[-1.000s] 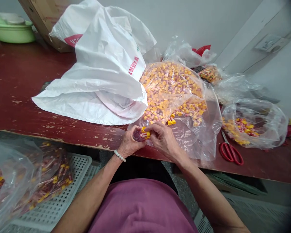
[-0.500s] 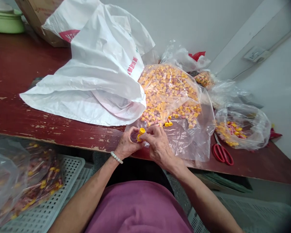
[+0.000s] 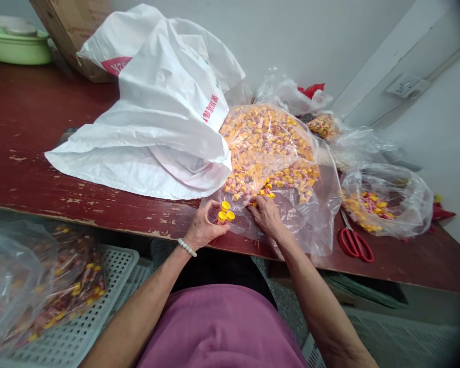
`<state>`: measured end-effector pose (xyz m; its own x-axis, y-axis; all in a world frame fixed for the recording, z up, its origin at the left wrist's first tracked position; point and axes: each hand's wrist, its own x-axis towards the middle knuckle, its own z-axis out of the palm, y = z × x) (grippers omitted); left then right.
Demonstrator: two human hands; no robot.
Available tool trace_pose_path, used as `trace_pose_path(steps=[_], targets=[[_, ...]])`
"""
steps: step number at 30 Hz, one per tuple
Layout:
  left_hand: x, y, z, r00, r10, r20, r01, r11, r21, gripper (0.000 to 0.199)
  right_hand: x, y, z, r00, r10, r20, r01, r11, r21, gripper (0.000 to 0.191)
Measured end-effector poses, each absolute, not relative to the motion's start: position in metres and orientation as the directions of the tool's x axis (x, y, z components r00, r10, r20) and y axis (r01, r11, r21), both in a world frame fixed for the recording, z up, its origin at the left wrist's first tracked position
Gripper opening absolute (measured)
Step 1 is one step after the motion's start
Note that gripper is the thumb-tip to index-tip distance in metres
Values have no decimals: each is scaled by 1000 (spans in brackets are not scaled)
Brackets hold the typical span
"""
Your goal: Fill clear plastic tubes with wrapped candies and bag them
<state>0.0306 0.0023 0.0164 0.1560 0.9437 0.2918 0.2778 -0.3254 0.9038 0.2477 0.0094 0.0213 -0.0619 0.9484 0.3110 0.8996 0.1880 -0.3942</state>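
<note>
My left hand (image 3: 204,226) is wrapped round a clear container, and three yellow-capped tubes (image 3: 226,212) show at its top. To its right, my right hand (image 3: 267,215) reaches to the mouth of a clear plastic bag (image 3: 324,209), its fingers closed at some loose yellow-capped pieces (image 3: 267,192); what they grip is partly hidden. A large heap of small yellow-capped pieces (image 3: 270,133) fills that bag. The white woven sack (image 3: 149,122) lies against the heap on the left.
Red scissors (image 3: 354,243) lie right of the bag, near another clear bag (image 3: 406,204) of pieces. A green basin (image 3: 17,48) and a carton (image 3: 71,30) stand back left. Filled bags rest on a white crate (image 3: 115,266) below the table.
My right hand has left the container and moved right to the loose pieces by the bag. A third yellow cap now shows in my left hand. The view has shifted slightly.
</note>
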Motion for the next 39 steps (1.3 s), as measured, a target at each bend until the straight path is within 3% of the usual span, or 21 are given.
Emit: trace_pose_path(steps=[3,5,9,15,19,24,27,30,32,34,36,39], targets=[[31,2,16,184,948,260,251,-301,920,41,240,-7,53,0,929,370,811,216,-544,15],[30,2,16,196,947,253,256,-299,919,40,227,-17,76,-55,902,428,737,326,-592,17],[30,1,16,219,932,289,267,-342,901,36,190,-22,96,-259,811,524,648,548,-529,20],[31,1,17,236,889,392,234,-443,865,32,171,-9,90,-418,760,497,641,635,-431,30],[29,2,16,237,910,340,212,-390,896,35,175,-10,86,-315,771,554,682,590,-432,31],[27,2,16,258,921,292,178,-342,923,30,168,-18,79,-458,776,434,749,600,-283,35],[27,2,15,253,925,285,228,-343,911,30,181,-13,78,-363,780,510,725,581,-371,32],[28,2,12,229,933,278,277,-336,900,32,221,4,68,-7,807,591,780,374,-501,27],[29,2,10,215,937,275,295,-331,896,34,254,18,53,170,817,551,866,143,-479,25],[29,3,9,206,939,274,301,-327,896,34,280,30,35,125,889,441,925,57,-376,28],[28,3,9,203,940,274,300,-326,896,33,295,38,19,55,929,366,947,68,-315,34],[29,3,9,203,939,278,302,-330,894,33,304,43,5,57,933,357,942,68,-329,32]])
